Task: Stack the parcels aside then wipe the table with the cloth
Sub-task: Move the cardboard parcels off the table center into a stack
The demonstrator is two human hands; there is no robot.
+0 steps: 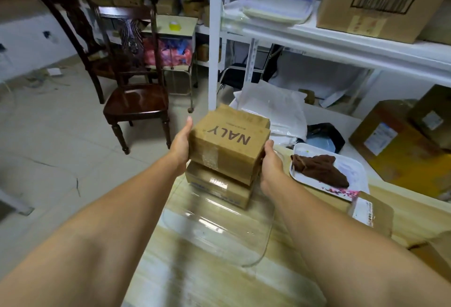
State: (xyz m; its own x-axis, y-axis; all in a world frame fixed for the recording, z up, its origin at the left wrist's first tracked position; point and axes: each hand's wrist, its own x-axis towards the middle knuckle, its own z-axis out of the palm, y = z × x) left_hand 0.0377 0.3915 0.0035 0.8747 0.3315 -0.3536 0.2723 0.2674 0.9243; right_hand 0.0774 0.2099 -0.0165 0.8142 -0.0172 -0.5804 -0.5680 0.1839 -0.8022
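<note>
A brown cardboard parcel printed "NALY" (229, 145) sits on top of a flatter taped parcel (219, 188) at the far left corner of the wooden table (195, 280). My left hand (181, 143) presses flat against the top parcel's left side. My right hand (269, 167) grips its right side, with the fingers hidden behind the box. A dark brown cloth (319, 168) lies crumpled on a white tray (353, 172) to the right. Another small parcel with a white label (371, 211) lies near the table's right edge.
A clear sheet (219, 228) covers part of the tabletop. White bags (275, 108) and a dark bag (324, 135) lie behind the stack. Cardboard boxes (400, 140) stand at the right. White shelving (341, 40) rises behind, and dark wooden chairs (136, 101) stand on the floor to the left.
</note>
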